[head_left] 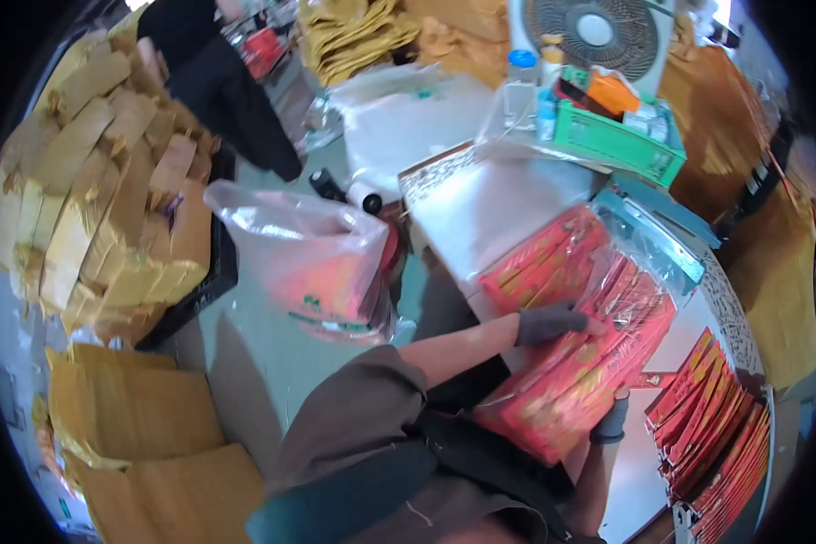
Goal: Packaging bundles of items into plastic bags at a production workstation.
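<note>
A clear plastic bag (567, 390) packed with red and gold printed packets lies tilted in front of me, over the table's near edge. My left hand (553, 325), in a grey glove with bare fingertips, grips its upper left side. At its lower right edge is my right hand (611, 422), also gloved, holding the bag from the side; most of its fingers are hidden behind the bag. Another red and gold bundle (544, 258) rests on the table just beyond. To the right stands a row of red packets (712, 435), leaning close together.
A green basket (616, 145) of bottles and small goods stands at the table's back, before a fan (594, 36). On the floor to the left are a filled plastic bag (313, 258), piled brown packages (109, 190) and cartons (145, 408). A person in black (218, 82) is at the far left.
</note>
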`<state>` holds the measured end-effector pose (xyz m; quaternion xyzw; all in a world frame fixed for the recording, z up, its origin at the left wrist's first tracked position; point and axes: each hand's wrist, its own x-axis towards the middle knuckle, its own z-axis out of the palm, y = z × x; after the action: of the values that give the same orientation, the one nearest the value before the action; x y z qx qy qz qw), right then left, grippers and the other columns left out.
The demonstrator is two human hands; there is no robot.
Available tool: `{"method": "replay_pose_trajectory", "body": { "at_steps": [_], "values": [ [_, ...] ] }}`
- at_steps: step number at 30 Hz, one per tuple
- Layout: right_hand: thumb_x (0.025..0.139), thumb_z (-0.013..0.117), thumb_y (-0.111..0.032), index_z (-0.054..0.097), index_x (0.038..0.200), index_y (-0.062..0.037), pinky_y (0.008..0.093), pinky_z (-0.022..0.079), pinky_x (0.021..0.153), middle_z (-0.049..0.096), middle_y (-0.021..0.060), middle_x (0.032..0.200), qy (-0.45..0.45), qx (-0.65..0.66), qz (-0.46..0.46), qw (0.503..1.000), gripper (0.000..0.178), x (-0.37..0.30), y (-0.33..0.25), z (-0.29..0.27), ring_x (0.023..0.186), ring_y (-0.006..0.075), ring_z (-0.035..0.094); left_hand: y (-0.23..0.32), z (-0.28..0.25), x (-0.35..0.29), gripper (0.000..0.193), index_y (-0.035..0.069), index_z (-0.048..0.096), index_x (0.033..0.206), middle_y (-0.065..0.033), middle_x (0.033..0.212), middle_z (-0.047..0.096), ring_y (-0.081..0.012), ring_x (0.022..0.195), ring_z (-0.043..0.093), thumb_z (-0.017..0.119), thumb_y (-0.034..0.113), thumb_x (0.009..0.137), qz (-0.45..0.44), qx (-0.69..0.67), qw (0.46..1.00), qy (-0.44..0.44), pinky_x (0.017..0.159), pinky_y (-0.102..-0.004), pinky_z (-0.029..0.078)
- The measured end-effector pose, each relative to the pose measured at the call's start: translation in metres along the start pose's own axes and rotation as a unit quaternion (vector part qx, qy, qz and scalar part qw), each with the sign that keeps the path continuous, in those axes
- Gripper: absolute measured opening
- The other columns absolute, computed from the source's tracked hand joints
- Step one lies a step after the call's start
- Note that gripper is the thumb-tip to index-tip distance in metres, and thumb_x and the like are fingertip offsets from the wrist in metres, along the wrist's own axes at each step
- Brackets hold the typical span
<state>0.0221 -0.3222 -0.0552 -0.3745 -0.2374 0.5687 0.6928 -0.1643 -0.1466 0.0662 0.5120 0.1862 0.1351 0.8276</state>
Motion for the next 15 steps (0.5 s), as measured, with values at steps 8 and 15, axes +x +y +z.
{"method": "replay_pose_trajectory", "body": {
  "at_steps": [8, 15],
  "values": [
    [0.086, 0.051, -0.043, 0.037, 0.133, -0.0059, 0.0405, 0.040, 0.097, 0.048, 0.0102, 0.130, -0.153, 0.084, 0.096, 0.980, 0.062, 0.071, 0.033, 0.150, 0.115, 0.0268, 0.048, 0.081, -0.134, -0.183, 0.040, 0.005, 0.055, 0.114, -0.0074, 0.092, 0.063, -0.0152, 0.087, 0.059, 0.062, 0.017, 0.077, 0.122, 0.433, 0.783, 0.431, 0.078, -0.0296, 0.046],
    [0.085, 0.051, -0.045, 0.038, 0.133, -0.0045, 0.0398, 0.040, 0.098, 0.050, 0.0114, 0.126, -0.265, 0.020, 0.024, 0.964, 0.064, 0.172, 0.013, 0.369, 0.113, 0.0243, 0.050, 0.158, -0.255, -0.440, 0.027, 0.013, 0.065, 0.096, -0.0148, 0.088, 0.064, -0.0306, 0.091, 0.058, 0.067, 0.016, 0.069, -0.153, 0.673, 0.225, 0.687, 0.082, -0.0397, 0.044]
  ]
}}
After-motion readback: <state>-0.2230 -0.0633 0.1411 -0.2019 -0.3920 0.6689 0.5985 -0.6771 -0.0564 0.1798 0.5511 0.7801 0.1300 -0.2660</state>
